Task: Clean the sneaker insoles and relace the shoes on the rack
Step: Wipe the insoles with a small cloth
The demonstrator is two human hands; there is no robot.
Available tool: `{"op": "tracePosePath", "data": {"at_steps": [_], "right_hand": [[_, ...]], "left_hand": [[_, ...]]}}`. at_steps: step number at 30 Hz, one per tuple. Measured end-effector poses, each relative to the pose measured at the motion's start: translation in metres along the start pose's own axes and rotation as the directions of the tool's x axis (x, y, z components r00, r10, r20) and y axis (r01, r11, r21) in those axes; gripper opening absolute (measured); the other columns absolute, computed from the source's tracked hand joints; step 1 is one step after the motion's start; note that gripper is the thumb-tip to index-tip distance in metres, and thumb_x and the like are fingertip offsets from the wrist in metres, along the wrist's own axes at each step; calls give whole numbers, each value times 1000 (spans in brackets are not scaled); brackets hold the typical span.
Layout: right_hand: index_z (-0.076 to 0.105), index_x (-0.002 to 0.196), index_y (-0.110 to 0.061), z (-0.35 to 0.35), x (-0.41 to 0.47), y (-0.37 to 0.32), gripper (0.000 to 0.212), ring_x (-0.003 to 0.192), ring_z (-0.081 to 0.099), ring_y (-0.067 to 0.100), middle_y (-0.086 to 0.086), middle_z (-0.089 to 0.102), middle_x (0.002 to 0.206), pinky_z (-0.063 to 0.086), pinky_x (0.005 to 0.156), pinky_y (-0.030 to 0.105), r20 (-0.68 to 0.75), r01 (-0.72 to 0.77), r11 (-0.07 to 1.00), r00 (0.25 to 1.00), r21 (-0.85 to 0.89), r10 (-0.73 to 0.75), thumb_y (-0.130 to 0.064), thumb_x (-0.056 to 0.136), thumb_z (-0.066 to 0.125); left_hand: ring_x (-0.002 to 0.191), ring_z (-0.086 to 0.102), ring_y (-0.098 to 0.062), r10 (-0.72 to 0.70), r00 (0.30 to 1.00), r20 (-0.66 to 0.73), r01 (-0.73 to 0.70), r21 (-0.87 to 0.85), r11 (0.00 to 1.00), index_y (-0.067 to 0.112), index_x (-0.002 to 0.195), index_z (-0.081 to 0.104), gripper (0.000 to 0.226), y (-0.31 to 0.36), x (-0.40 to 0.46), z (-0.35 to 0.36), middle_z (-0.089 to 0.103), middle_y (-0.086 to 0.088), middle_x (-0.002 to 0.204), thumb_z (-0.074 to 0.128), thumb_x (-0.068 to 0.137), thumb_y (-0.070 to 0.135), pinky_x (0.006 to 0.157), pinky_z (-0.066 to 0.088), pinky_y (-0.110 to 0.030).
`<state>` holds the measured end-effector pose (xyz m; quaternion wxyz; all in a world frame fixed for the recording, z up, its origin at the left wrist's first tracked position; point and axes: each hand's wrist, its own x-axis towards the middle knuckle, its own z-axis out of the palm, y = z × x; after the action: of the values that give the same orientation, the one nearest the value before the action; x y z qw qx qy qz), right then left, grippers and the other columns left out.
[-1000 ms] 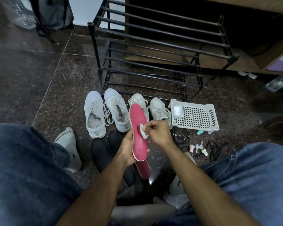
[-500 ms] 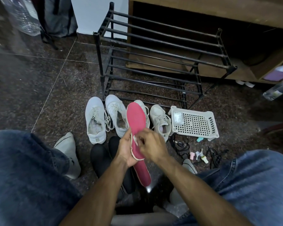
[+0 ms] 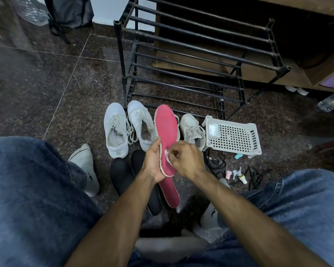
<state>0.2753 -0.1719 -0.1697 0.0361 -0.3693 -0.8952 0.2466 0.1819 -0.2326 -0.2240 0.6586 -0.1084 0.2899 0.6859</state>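
My left hand point(image 3: 153, 160) grips the left edge of a pink insole point(image 3: 166, 130), holding it upright over the floor. My right hand point(image 3: 185, 158) pinches a small white wipe point(image 3: 166, 153) against the insole's lower middle. A second pink insole point(image 3: 171, 191) lies underneath, pointing toward me. Several white sneakers stand in a row behind: one at the left point(image 3: 115, 130), one beside it point(image 3: 141, 124) with loose laces, one at the right point(image 3: 192, 130); another is mostly hidden behind the insole. The black metal shoe rack point(image 3: 191, 54) stands behind them with nothing on it.
A white perforated basket point(image 3: 233, 135) sits right of the sneakers. Black laces point(image 3: 255, 176) and small coloured bits point(image 3: 239, 177) lie on the dark floor near my right knee. Two black insoles point(image 3: 123, 174) lie under my left wrist. A plastic bottle point(image 3: 332, 102) lies at far right.
My right hand slid the wipe down the insole from its middle toward the heel. The insole now stands a little higher against the sneakers.
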Motion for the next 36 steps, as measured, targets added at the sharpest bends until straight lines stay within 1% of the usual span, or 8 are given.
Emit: {"op": "tracePosePath", "data": {"at_steps": [5, 10, 18, 23, 25, 27, 32, 36], "right_hand": [[75, 91, -22, 2, 11, -5, 13, 83, 67, 20, -4, 72, 99, 54, 74, 32, -70, -144, 988, 987, 57, 148, -20, 87, 63], [75, 85, -24, 8, -20, -5, 11, 79, 65, 12, -12, 71, 96, 54, 74, 34, 151, 6, 989, 988, 150, -29, -17, 83, 66], [75, 93, -21, 3, 19, -4, 13, 85, 65, 18, -5, 71, 102, 53, 76, 32, -60, -78, 992, 995, 100, 85, -19, 87, 63], [75, 88, -24, 3, -16, -7, 13, 82, 66, 14, -9, 71, 100, 54, 76, 33, 179, 57, 993, 981, 108, -75, -18, 86, 64], [75, 91, -23, -2, -15, -4, 13, 84, 65, 15, -8, 70, 104, 53, 79, 33, 169, 118, 993, 979, -3, -116, -20, 87, 63], [73, 93, -22, -5, 0, 1, 14, 84, 64, 18, -5, 69, 104, 51, 78, 31, 104, 106, 989, 990, -102, -95, -21, 89, 60], [71, 86, -19, -6, 27, 0, 16, 82, 65, 25, 1, 68, 97, 50, 74, 33, -35, -80, 986, 997, -148, 75, -24, 90, 57], [74, 84, -24, -5, 5, -8, 16, 73, 67, 18, -3, 72, 90, 56, 71, 33, 173, 11, 999, 985, -46, -3, -16, 85, 60]], "left_hand": [[92, 68, -24, 4, 1000, 10, -4, 22, 1000, 7, 117, 63, 49, -2, -2, 2, 70, -10, 97, 38, 100, 46, 82, 55, -37], [118, 59, -28, 62, 998, -6, -62, 12, 998, -1, 107, 63, 58, 4, 6, -5, 72, -17, 99, 36, 99, 49, 103, 42, -45], [94, 69, -25, 37, 999, 5, -37, -36, 999, 7, 101, 73, 54, -4, 1, 2, 71, -12, 98, 35, 101, 45, 88, 54, -39], [119, 59, -27, 75, 996, -39, -76, -16, 997, -1, 101, 69, 60, 5, 8, -6, 71, -17, 102, 37, 100, 49, 107, 40, -45], [110, 64, -27, 65, 997, -30, -65, -7, 998, 0, 96, 72, 61, 2, 7, -2, 72, -17, 99, 36, 99, 50, 99, 46, -42], [93, 69, -25, 31, 999, -12, -32, -9, 999, 4, 102, 69, 56, -2, 5, 4, 72, -13, 94, 36, 99, 50, 87, 52, -38], [103, 64, -27, 41, 999, 5, -41, 12, 999, 7, 124, 61, 50, -7, 2, 6, 68, -13, 106, 36, 100, 44, 98, 46, -43], [108, 63, -29, 87, 996, -31, -88, -17, 996, 2, 129, 56, 57, 2, 4, 0, 68, -15, 106, 38, 99, 47, 94, 50, -42]]}}
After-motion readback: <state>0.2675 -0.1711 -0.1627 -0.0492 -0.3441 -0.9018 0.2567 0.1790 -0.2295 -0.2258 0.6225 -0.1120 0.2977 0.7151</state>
